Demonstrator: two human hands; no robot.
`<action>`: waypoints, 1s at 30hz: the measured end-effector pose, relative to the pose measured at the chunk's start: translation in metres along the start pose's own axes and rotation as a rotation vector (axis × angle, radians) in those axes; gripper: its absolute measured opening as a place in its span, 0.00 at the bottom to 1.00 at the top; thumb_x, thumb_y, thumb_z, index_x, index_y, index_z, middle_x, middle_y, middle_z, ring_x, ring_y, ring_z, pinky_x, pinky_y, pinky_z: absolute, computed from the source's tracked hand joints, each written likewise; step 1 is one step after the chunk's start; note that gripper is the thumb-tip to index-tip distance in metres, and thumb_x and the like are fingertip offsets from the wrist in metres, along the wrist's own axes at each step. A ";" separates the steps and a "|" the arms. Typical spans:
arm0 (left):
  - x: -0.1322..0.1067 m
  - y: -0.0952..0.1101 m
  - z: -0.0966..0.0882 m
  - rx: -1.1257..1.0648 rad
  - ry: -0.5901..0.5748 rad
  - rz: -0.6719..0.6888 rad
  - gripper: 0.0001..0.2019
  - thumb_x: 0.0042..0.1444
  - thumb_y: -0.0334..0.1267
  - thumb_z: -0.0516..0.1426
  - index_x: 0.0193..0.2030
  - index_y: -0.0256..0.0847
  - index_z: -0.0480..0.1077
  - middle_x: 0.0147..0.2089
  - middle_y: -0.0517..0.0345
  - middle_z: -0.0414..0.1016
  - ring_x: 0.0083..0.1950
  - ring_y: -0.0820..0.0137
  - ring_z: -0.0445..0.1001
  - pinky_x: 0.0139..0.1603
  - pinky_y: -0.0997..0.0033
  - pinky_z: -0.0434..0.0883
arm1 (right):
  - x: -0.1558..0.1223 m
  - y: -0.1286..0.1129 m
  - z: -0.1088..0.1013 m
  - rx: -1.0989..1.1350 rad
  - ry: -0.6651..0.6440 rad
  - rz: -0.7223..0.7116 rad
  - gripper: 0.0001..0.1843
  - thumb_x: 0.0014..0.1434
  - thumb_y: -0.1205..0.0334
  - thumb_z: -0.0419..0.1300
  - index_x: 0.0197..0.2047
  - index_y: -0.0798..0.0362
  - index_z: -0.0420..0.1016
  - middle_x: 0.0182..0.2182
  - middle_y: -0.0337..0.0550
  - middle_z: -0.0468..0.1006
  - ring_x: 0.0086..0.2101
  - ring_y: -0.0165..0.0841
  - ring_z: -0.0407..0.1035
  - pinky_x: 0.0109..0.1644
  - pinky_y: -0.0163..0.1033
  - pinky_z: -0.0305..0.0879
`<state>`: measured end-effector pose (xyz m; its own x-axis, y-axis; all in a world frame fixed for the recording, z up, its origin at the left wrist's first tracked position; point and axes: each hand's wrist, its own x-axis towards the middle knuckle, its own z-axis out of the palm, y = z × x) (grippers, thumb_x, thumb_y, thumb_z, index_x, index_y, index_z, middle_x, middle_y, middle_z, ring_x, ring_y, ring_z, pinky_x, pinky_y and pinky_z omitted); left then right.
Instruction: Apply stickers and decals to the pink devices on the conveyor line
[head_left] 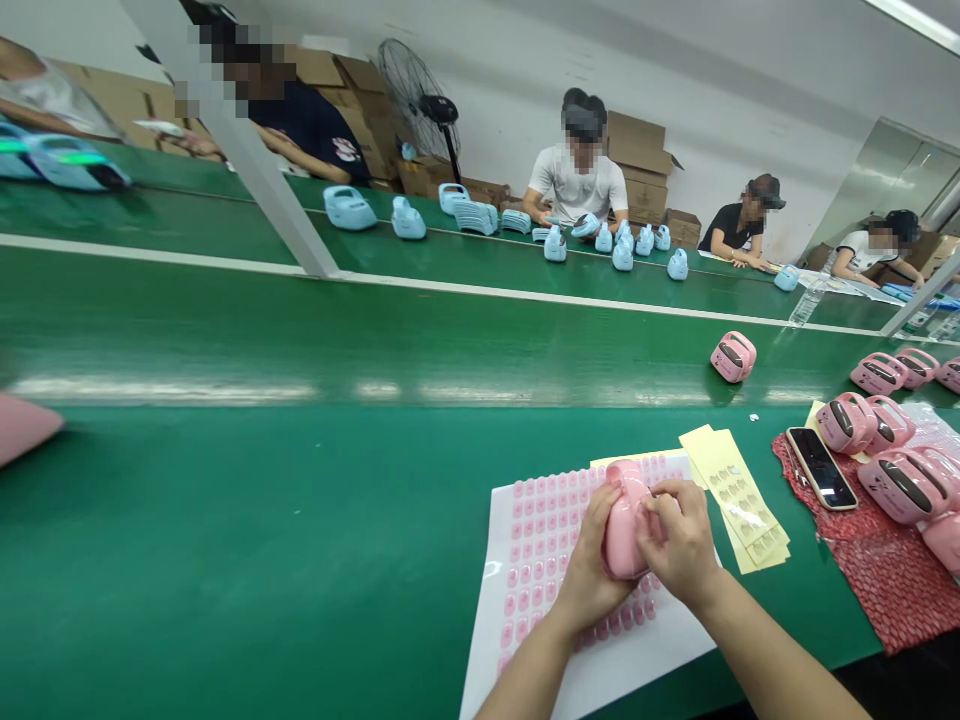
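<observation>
My left hand point(589, 570) is wrapped round a small pink plastic device point(624, 520), holding it above a white sheet of pink stickers point(536, 545). My right hand point(679, 540) is closed on the device's right side, fingertips pinched against its top. What the fingertips pinch is too small to make out. Both hands hover over the green bench point(300, 540).
Yellow backing sheets point(739, 495) lie right of the sticker sheet. A phone point(821, 467) and several pink devices point(900, 480) rest on red wrap point(885, 585). One pink device point(733, 356) sits on the conveyor. Several people work with blue devices point(555, 243) across the line; a fan point(421, 100) stands behind.
</observation>
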<state>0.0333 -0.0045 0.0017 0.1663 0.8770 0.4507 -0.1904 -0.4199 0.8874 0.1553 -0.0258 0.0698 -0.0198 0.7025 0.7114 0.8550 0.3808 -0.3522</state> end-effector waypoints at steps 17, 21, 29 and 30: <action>-0.003 -0.004 -0.003 0.054 -0.052 0.053 0.39 0.36 0.29 0.63 0.57 0.51 0.57 0.59 0.51 0.59 0.61 0.49 0.54 0.59 0.44 0.52 | 0.005 0.014 0.015 0.824 -0.424 0.528 0.22 0.51 0.55 0.55 0.49 0.52 0.64 0.45 0.49 0.71 0.46 0.41 0.66 0.48 0.47 0.62; -0.004 -0.005 -0.004 0.110 -0.073 0.064 0.40 0.38 0.29 0.62 0.59 0.51 0.52 0.60 0.50 0.57 0.61 0.49 0.54 0.59 0.44 0.53 | 0.014 0.006 0.010 0.730 -0.419 0.491 0.13 0.54 0.54 0.52 0.38 0.52 0.70 0.35 0.43 0.74 0.37 0.36 0.68 0.41 0.40 0.64; -0.001 0.000 -0.002 0.236 -0.056 0.147 0.39 0.39 0.31 0.61 0.60 0.49 0.51 0.58 0.49 0.58 0.59 0.51 0.57 0.57 0.46 0.57 | 0.017 -0.003 0.011 0.550 -0.379 0.463 0.15 0.58 0.53 0.46 0.27 0.52 0.64 0.25 0.39 0.67 0.29 0.31 0.62 0.32 0.36 0.58; -0.001 0.000 -0.002 0.263 -0.064 0.159 0.39 0.40 0.32 0.61 0.60 0.48 0.50 0.58 0.48 0.57 0.59 0.51 0.57 0.56 0.46 0.58 | 0.017 -0.003 0.012 0.534 -0.377 0.470 0.16 0.58 0.53 0.45 0.25 0.52 0.62 0.24 0.38 0.65 0.28 0.31 0.61 0.32 0.36 0.57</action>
<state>0.0308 -0.0049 0.0011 0.2164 0.7825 0.5838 0.0366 -0.6040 0.7961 0.1463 -0.0075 0.0758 0.0250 0.9801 0.1968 0.4561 0.1640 -0.8747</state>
